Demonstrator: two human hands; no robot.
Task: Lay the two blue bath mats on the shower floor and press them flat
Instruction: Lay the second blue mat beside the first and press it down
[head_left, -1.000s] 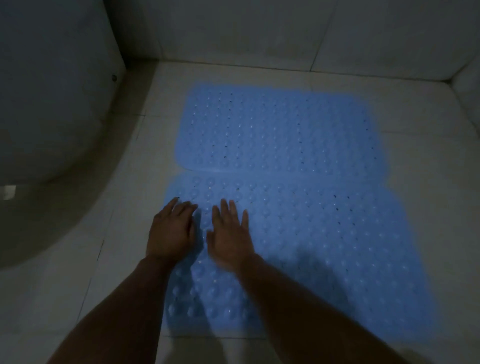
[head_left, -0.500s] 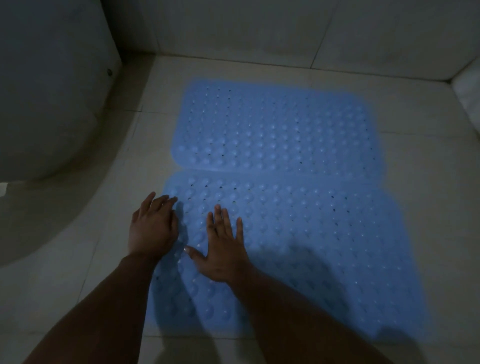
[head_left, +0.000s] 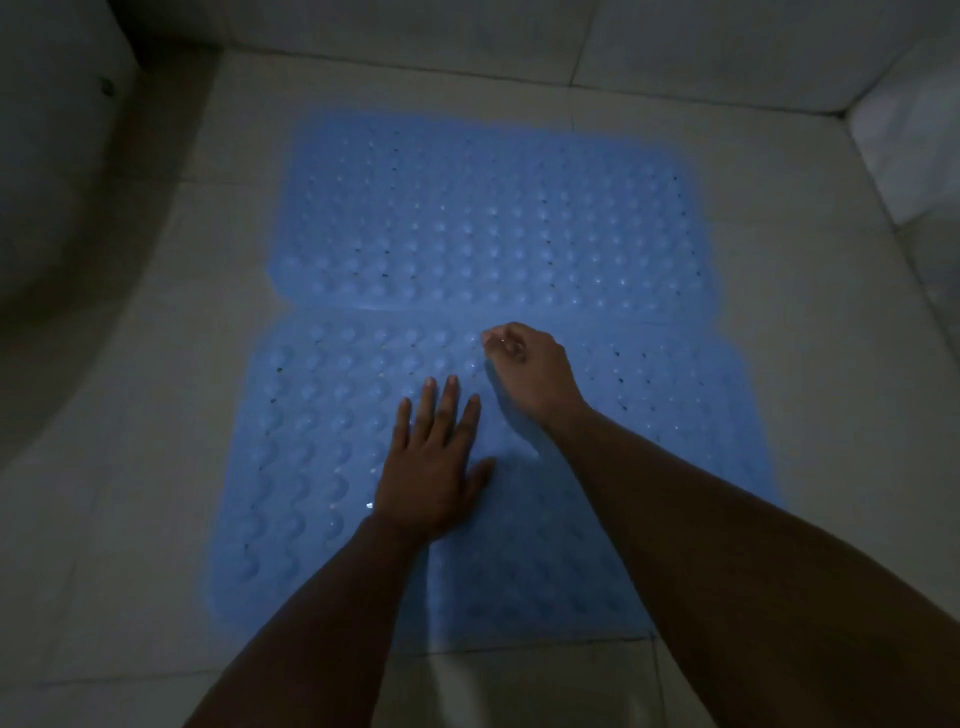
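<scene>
Two blue bath mats with rows of round bumps lie side by side on the pale tiled shower floor. The far mat meets the near mat along a seam across the middle. My left hand lies flat on the near mat, fingers straight and spread. My right hand rests on the near mat just below the seam with its fingers curled under. Whether they pinch the mat is unclear.
A large white rounded fixture bulges in from the left, beside the mats. Tiled walls close the back, and another wall closes the right corner. Bare floor tiles surround the mats.
Both hands have moved right from the near mat's left edge toward its middle. My right hand went from flat to curled and reached up near the seam.
</scene>
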